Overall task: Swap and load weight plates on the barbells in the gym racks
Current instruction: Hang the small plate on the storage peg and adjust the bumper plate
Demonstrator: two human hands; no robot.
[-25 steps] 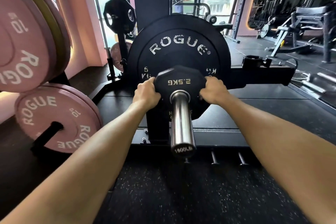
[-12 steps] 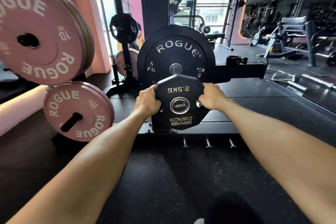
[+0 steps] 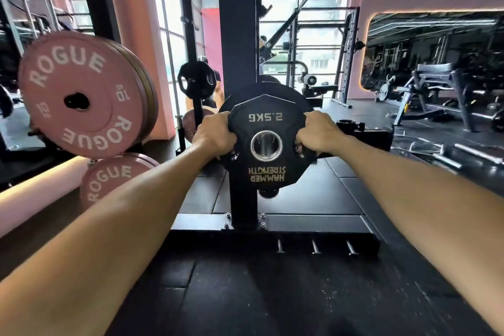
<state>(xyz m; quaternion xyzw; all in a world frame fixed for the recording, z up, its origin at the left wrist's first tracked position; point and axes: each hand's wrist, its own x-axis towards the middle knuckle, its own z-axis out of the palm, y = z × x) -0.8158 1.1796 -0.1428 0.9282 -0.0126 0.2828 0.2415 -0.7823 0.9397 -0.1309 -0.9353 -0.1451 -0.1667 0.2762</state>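
A black 2.5 kg Hammer Strength plate (image 3: 266,120) is held upside down in front of the rack upright (image 3: 237,35). My left hand (image 3: 214,135) grips its left edge and my right hand (image 3: 317,132) grips its right edge. Its metal-lined centre hole is empty, with no bar through it. Behind it, the rim of a larger black plate (image 3: 302,99) shows, mostly hidden. A dark round end (image 3: 268,193) pokes out just below the small plate; I cannot tell for sure that it is the barbell sleeve.
Pink Rogue 10 kg plates (image 3: 81,95) hang on storage pegs at left, with another pink plate (image 3: 109,180) below. A black plate (image 3: 197,79) hangs on a far upright. The rack base (image 3: 272,222) has short pegs. Benches and machines (image 3: 436,90) stand at right.
The 2.5 kg plate slid along the sleeve toward me, came off its end, and is now lifted higher in both hands. My view has risen and tilted up.
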